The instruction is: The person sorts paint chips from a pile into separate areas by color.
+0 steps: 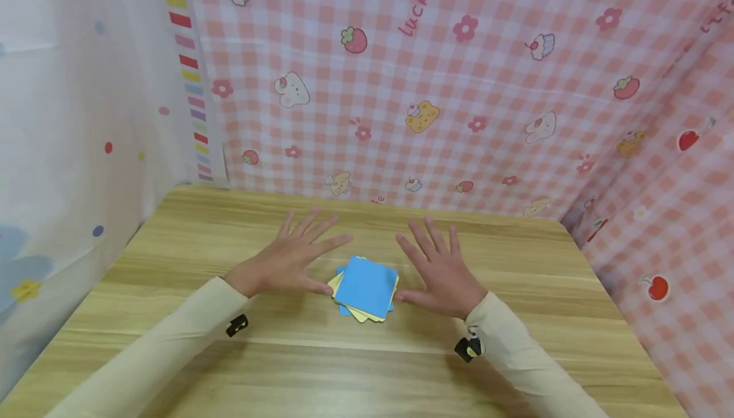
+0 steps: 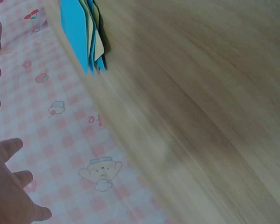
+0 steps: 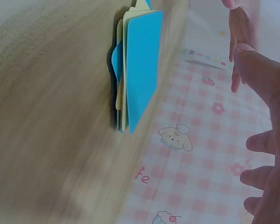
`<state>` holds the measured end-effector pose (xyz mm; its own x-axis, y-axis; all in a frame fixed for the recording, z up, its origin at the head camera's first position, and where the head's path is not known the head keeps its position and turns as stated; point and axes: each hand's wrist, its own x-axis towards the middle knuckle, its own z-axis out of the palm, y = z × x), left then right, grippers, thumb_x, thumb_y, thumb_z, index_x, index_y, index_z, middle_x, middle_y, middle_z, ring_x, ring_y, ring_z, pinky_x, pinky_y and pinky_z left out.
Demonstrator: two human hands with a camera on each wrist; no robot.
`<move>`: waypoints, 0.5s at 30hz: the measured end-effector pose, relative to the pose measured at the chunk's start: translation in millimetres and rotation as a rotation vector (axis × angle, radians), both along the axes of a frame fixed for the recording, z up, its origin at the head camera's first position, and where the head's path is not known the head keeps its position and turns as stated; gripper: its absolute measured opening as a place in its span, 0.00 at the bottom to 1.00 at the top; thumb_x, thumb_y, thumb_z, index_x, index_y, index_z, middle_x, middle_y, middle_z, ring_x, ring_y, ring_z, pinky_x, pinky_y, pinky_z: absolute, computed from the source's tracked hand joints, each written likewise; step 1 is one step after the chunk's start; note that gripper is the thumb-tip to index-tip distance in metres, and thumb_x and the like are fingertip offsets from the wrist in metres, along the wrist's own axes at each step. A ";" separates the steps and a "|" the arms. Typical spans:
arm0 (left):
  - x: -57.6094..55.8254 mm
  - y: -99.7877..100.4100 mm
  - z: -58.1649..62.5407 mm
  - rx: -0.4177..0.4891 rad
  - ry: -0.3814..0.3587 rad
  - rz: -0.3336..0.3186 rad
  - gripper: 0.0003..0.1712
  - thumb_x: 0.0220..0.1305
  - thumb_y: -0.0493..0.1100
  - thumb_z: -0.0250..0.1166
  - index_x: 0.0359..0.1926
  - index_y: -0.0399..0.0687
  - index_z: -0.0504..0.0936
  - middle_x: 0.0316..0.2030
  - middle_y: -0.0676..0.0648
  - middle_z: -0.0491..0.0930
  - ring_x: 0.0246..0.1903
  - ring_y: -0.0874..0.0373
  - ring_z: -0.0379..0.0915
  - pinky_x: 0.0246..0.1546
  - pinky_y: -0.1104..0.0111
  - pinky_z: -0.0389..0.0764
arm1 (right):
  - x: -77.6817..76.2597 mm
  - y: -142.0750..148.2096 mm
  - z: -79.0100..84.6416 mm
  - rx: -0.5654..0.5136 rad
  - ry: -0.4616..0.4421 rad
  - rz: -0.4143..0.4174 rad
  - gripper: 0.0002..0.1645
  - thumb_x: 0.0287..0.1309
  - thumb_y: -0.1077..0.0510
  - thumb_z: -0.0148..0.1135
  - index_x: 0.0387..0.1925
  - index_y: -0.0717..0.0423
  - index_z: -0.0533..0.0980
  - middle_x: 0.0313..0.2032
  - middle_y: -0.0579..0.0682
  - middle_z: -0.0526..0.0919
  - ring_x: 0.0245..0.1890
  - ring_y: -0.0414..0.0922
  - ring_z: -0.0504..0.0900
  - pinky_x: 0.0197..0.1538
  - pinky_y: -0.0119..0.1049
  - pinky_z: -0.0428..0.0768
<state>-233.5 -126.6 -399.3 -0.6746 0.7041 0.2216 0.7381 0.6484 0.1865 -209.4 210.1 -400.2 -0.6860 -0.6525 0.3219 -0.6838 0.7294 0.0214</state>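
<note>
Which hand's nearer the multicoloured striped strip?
Left: in the head view, the left hand is below and right of the striped strip; the right hand is farther right, past the card stack.

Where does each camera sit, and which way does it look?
Head: on the head, looking forward and down at stacked cards on the table; left hand, right hand and both sleeves show.
Left wrist: on that wrist, looking across the table; left-hand fingers show along the left edge.
Right wrist: on that wrist, looking across the table; right-hand fingers and thumb show at the right.
Both wrist views share the cards and pink checked cloth.
</note>
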 end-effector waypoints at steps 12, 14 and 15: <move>-13.6 7.3 -11.7 -0.020 -0.058 -0.061 0.50 0.53 0.68 0.73 0.74 0.58 0.68 0.76 0.44 0.59 0.76 0.35 0.43 0.68 0.28 0.39 | -2.0 -8.0 -9.6 0.040 -0.053 -0.027 0.58 0.52 0.28 0.68 0.75 0.56 0.62 0.76 0.63 0.58 0.77 0.65 0.48 0.69 0.77 0.45; -15.8 8.7 -14.2 -0.034 -0.078 -0.071 0.50 0.53 0.68 0.73 0.74 0.58 0.68 0.77 0.44 0.58 0.76 0.36 0.43 0.68 0.28 0.39 | -3.0 -9.0 -12.6 0.045 -0.060 -0.032 0.57 0.52 0.29 0.68 0.74 0.56 0.63 0.75 0.63 0.59 0.77 0.65 0.50 0.68 0.77 0.46; -16.8 9.3 -15.7 -0.041 -0.087 -0.076 0.50 0.54 0.67 0.73 0.74 0.58 0.68 0.77 0.44 0.58 0.77 0.36 0.42 0.69 0.29 0.38 | -3.6 -9.6 -14.2 0.047 -0.067 -0.034 0.57 0.53 0.29 0.69 0.74 0.56 0.63 0.75 0.62 0.60 0.76 0.65 0.50 0.68 0.77 0.47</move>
